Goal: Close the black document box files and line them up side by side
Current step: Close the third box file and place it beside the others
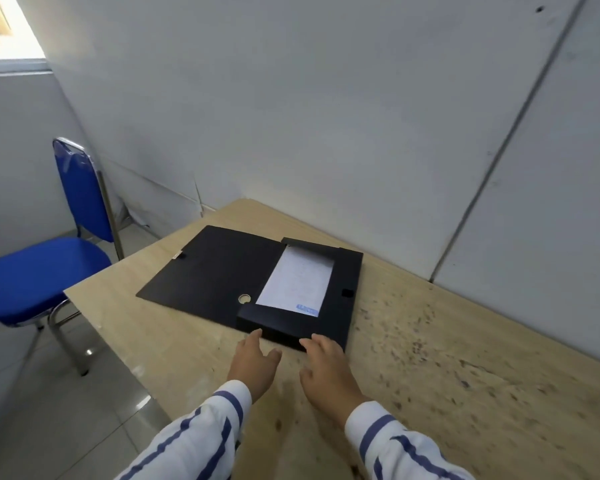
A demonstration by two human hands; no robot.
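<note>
One black document box file [347,271] lies open on the wooden table [465,358]. Its lid [208,271] is folded flat to the left, with a round finger hole near the spine. A white sheet of paper [297,282] lies inside the tray. My left hand [255,365] is at the near edge of the box, fingers apart, fingertips touching or almost touching the near wall. My right hand [326,367] rests beside it, fingertips on the near right corner of the box. Neither hand holds anything.
A blue chair [45,268] with metal legs stands left of the table. A grey wall runs close behind the table's far edge. The table surface on the right is speckled with dark marks. Tiled floor lies at lower left.
</note>
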